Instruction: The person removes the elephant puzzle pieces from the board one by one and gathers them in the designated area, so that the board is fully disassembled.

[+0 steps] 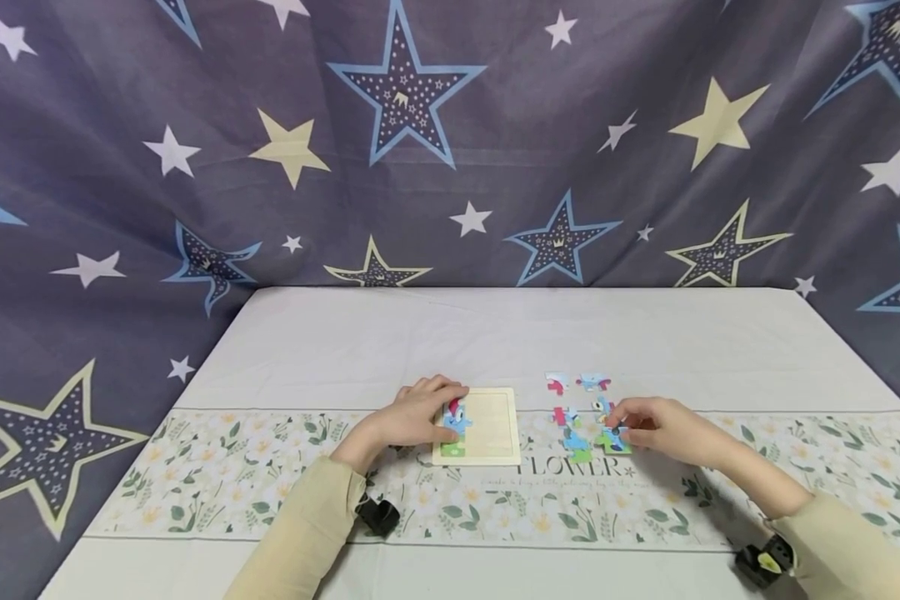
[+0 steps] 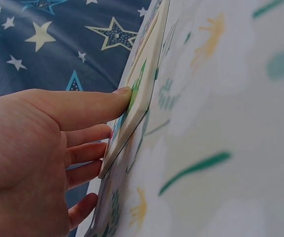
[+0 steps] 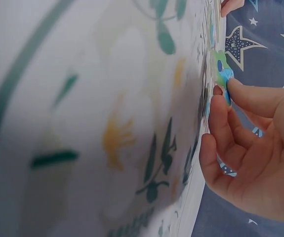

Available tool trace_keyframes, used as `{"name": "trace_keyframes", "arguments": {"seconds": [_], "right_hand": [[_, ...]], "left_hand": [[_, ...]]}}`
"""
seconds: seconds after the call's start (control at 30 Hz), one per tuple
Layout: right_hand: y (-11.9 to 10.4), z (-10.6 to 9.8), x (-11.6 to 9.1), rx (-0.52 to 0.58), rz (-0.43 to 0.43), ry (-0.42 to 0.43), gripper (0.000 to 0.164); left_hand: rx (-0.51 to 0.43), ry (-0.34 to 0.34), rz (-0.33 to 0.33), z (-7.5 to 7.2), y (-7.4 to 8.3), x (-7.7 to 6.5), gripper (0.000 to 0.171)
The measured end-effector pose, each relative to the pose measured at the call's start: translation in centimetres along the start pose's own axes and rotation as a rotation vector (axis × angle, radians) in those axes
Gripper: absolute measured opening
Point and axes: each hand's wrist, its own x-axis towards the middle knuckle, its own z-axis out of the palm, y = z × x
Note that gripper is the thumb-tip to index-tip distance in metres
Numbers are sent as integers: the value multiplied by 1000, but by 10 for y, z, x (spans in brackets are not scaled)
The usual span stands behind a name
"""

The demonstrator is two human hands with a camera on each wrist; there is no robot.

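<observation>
In the head view my left hand (image 1: 414,415) holds the left side of a pale wooden puzzle tray (image 1: 516,425). Jigsaw pieces (image 1: 456,420) with a blue, red and green picture fill the tray's left strip, partly under my fingers. In the left wrist view the thumb lies across the tray's face, while the other fingers sit at its edge. To the right, my right hand (image 1: 663,427) pinches a green and blue puzzle piece (image 3: 223,74) between thumb and fingertips, low over the table. Beside it in the head view is a blue and yellow piece (image 1: 602,407).
Several loose puzzle pieces (image 1: 570,417) lie between the tray and my right hand, with more pieces (image 1: 592,382) behind them. A floral runner (image 1: 510,512) crosses the white table (image 1: 330,342). A dark star-patterned curtain (image 1: 435,200) hangs behind.
</observation>
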Motion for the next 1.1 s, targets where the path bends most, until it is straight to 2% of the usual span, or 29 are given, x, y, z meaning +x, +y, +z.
{"name": "trace_keyframes", "arguments": {"seconds": [0.27,0.67,1.1], "right_hand": [[3,0,-3,25,-6,-30,15],[7,4,-1,-23,5,33,12],[9,3,-1,-34,39,49,10]], "left_hand": [[-5,2,-1,0,-1,0,66],[-1,3,2,1,-2,0,65],[10,-3,-2,0,-1,2,66]]}}
